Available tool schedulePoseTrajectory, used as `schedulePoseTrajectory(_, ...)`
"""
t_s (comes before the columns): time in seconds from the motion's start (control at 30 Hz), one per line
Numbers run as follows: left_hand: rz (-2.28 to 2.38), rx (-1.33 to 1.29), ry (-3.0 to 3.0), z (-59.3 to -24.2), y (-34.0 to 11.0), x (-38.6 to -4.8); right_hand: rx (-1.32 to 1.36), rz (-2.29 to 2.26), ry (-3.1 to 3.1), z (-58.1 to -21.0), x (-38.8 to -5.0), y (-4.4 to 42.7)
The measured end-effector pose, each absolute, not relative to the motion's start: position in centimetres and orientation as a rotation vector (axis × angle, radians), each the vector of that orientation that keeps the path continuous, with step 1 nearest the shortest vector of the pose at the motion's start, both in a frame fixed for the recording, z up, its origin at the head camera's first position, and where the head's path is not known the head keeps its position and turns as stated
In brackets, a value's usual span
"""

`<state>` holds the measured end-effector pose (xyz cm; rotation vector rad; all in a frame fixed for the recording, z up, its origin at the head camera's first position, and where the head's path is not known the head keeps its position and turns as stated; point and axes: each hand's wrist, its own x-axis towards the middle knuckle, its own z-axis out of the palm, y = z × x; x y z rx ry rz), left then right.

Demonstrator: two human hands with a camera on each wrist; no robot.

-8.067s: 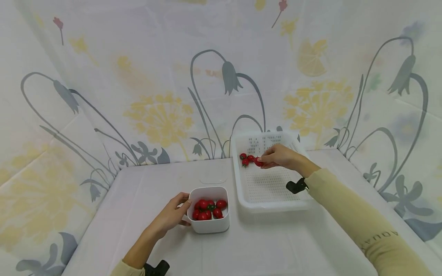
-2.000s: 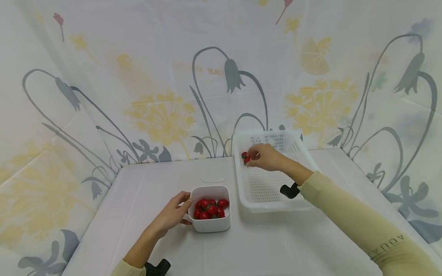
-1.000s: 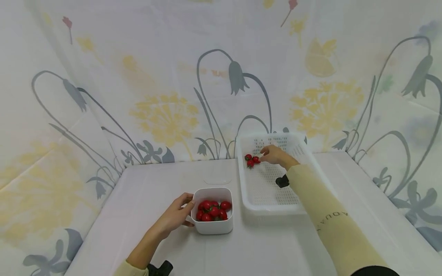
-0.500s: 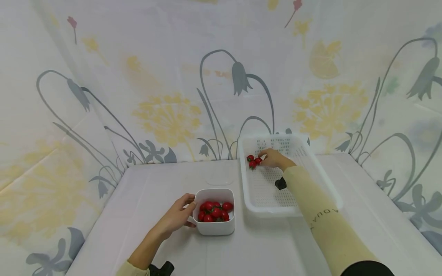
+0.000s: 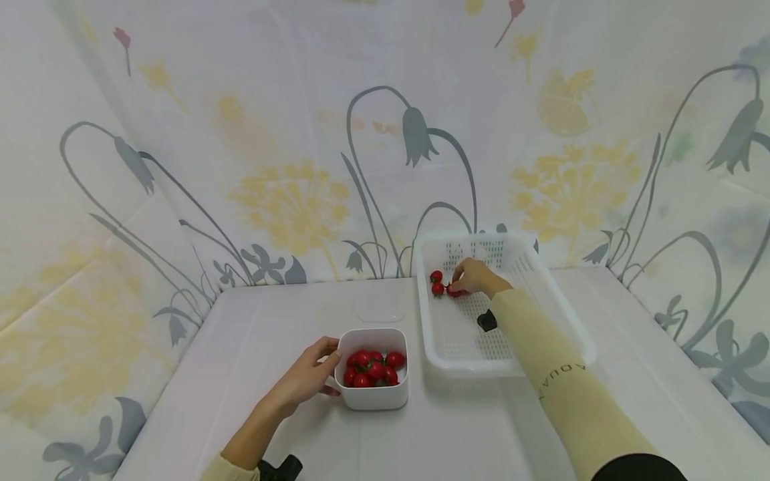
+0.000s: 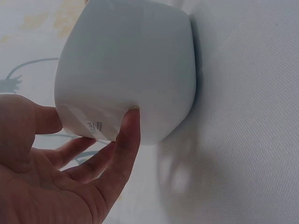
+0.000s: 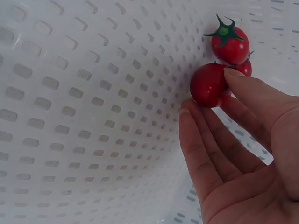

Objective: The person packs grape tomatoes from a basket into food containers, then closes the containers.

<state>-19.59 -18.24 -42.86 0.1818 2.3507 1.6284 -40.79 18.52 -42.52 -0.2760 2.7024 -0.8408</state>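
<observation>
In the head view my left hand [image 5: 309,372] holds the left side of a small white square container [image 5: 375,399], thumb near the rim and fingers against the wall. Several red cherry tomatoes [image 5: 374,370] lie inside it. My right hand [image 5: 475,276] is down in a white perforated basket [image 5: 475,367]. In the right wrist view its thumb and fingers pinch a cherry tomato [image 7: 206,85]. A second cherry tomato [image 7: 231,45] with a green calyx sits beside it, and another [image 7: 245,68] is partly hidden behind the thumb.
The basket stands at the back right of the white-covered table [image 5: 289,314], near the flower-printed backdrop [image 5: 283,133]. A faint rounded clear outline [image 5: 381,315] lies behind the small container. Black camera mounts [image 5: 487,321] are on the wrists.
The small container gained a cherry tomato between the first and second earlier frames. Since half a second ago, my right hand has pinched the rightmost tomato and shifted it slightly toward the near side.
</observation>
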Motion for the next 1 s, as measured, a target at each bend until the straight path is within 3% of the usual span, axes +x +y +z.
schedulePoseTrajectory(0.5, 1.639, 0.146, 2.360, -43.0, -18.1, -19.5, -0.194, -1.052, 2.581, -42.2, -39.9, 20.0)
schedulePoseTrajectory(1.0, 1.635, 0.128, 2.368, -43.0, -17.9, -19.5, -0.229, -1.290, 2.476, -39.3, -36.1, 21.0)
